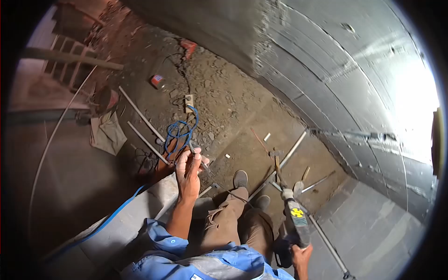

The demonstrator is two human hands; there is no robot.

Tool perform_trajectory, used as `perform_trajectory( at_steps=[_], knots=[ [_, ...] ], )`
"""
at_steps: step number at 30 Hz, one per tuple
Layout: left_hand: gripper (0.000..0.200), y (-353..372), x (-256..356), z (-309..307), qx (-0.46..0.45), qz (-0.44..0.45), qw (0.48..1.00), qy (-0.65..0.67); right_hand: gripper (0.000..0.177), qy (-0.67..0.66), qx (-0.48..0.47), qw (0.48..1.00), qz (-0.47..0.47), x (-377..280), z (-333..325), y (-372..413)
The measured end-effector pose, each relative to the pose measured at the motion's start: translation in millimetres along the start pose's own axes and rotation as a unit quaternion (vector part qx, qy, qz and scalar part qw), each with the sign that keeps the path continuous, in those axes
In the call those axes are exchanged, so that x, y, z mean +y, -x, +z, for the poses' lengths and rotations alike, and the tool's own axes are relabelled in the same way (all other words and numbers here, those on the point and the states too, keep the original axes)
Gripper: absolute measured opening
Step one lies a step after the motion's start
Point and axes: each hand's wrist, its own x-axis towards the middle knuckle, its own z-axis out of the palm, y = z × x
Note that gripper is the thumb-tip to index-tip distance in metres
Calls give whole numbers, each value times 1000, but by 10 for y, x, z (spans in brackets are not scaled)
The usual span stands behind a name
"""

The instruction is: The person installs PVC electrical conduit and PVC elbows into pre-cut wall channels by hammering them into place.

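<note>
My left hand is raised in front of me, its fingers and thumb closed on a thin grey cable-like piece; its exact kind is not clear. Low on the right, my right hand grips the rear end of a power drill with a round yellow emblem on its body. The drill points forward and down over the floor. Just beyond its front end, a hammer with a wooden handle is in view. A trowel-like tool lies beside the drill's front.
A blue cord coils near a socket block on the rubble-strewn floor. A red can, pipes and a cloth sack lie farther left. A grey panelled wall rises at right. My shoes stand on the floor.
</note>
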Motion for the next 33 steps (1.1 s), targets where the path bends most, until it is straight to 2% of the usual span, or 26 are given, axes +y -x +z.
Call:
perform_trajectory(
  at_steps=[2,3,5,7,9,13,14,15,17,18,19,21,22,23,25,26,27,29,31,33],
  knots=[
    [33,-89,139,-98,49,29,998,15,47,88,-17,988,-128,-377,187,-113],
    [35,-140,210,-147,88,52,995,23,47,93,-26,986,-139,-523,267,-204],
    [37,-278,379,-343,146,89,984,43,48,152,34,937,-312,-826,440,-392],
    [35,-365,679,-377,230,150,956,105,49,133,19,923,-360,-1258,582,-578],
    [37,-457,874,-612,244,202,939,130,49,121,-78,952,-270,-1769,696,-655],
    [45,-582,1105,-820,302,251,903,174,48,91,-113,950,-277,-2278,991,-832],
    [45,-616,1078,-847,312,250,896,195,48,71,-96,964,-237,-2284,1049,-897],
    [45,-652,1024,-896,325,241,889,213,44,15,-126,967,-219,-2116,1080,-1131],
    [41,-746,884,-1003,314,220,888,254,66,19,-128,978,-166,-2164,1105,-1358],
    [40,-816,830,-1064,320,200,888,262,49,-48,-113,977,-177,-2269,1179,-1382],
    [39,-882,778,-1118,325,178,888,274,24,196,-160,951,-175,-3062,1357,-1114],
    [37,-1089,756,-1267,347,183,879,273,21,243,-145,954,-97,-3441,1633,-1072],
    [36,-1191,676,-1418,361,155,881,262,21,356,-134,918,-114,-3472,1599,-1174],
    [35,-1306,643,-1548,375,130,882,252,27,145,-171,969,-100,-3500,1709,-1201],
    [31,-1590,740,-1769,394,93,883,237,39,139,-230,959,-94,-3150,1459,-1878],
    [31,-1710,885,-1896,388,69,884,250,28,298,-190,929,-110,-3908,1915,-1212],
    [31,-1795,1021,-1985,387,43,883,262,20,337,-186,917,-102,-4178,2012,-1131],
    [34,-1969,1109,-2263,397,41,883,248,19,285,-180,936,-104,-4569,2293,-951],
    [38,-2076,1177,-2507,403,28,886,227,21,327,-194,918,-113,-4927,2496,-888],
    [37,-2179,1260,-2704,428,17,865,262,24,250,-255,915,-184,-5209,2668,-873]
  ],
)
